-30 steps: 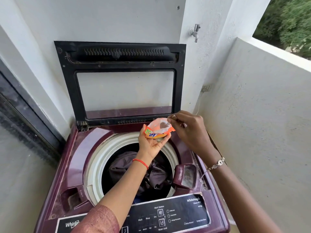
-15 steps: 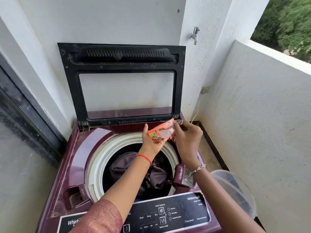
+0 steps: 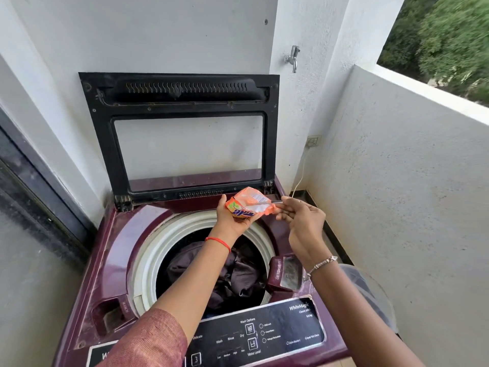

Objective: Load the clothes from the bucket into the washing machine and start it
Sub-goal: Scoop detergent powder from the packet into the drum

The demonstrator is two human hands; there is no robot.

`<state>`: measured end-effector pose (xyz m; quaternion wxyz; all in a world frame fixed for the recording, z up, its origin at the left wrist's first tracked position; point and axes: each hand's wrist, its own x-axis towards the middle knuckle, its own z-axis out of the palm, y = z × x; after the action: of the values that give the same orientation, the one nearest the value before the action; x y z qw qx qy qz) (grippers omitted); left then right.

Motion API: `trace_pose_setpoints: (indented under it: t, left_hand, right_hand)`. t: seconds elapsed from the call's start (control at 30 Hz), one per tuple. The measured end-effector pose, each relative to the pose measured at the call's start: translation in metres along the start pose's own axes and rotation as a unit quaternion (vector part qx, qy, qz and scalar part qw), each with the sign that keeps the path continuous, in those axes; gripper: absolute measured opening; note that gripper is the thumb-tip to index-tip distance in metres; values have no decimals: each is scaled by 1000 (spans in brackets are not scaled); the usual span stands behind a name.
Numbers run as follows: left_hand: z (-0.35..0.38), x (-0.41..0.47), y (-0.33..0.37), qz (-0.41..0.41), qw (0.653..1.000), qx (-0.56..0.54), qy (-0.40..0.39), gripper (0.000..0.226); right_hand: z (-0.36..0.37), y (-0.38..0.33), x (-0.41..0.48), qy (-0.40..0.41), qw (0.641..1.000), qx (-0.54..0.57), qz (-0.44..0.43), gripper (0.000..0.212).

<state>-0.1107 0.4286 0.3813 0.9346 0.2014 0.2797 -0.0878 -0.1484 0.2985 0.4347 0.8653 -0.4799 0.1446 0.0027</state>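
Washing machine: my maroon top-loading washing machine (image 3: 111, 263) stands with its black-framed glass lid (image 3: 182, 133) raised upright against the white wall.
Clothes: a heap of dark, crumpled clothes (image 3: 227, 274) lies inside the white-rimmed drum, under my left forearm.
Bucket: a clear, translucent plastic bucket (image 3: 370, 295) sits on the floor just right of the machine, mostly hidden behind my right arm; I cannot tell what it holds.
Sachet: a small orange detergent sachet (image 3: 247, 203) with blue lettering is above the back rim of the drum.
Left hand: my left hand (image 3: 232, 221) is cupped round the sachet's lower end, thumb on its left edge, with a red thread on the wrist.
Right hand: my right hand (image 3: 301, 221) is curled closed, fingers pinching a thin silvery strip at the sachet's right edge; I cannot tell what that strip is.
Detergent tray: the small maroon detergent tray (image 3: 284, 272) is open at the drum's right side.
Change: half a second ago the sachet was tilted steeper; now it lies flatter, and my right hand has shifted further right.
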Motion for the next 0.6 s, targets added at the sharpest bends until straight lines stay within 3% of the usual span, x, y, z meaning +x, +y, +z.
trace_pose_setpoints:
  t: [0.27,0.6]
  left_hand:
    - [3,-2,-9,-45,999,5,-11,70]
    - [6,-9,-24,-68,996,57,30,66]
  right_hand:
    - [-18,-13,-5,1,999,-14,-31,16]
    - [-40,-15,-19,-13,998,-51,-24,12]
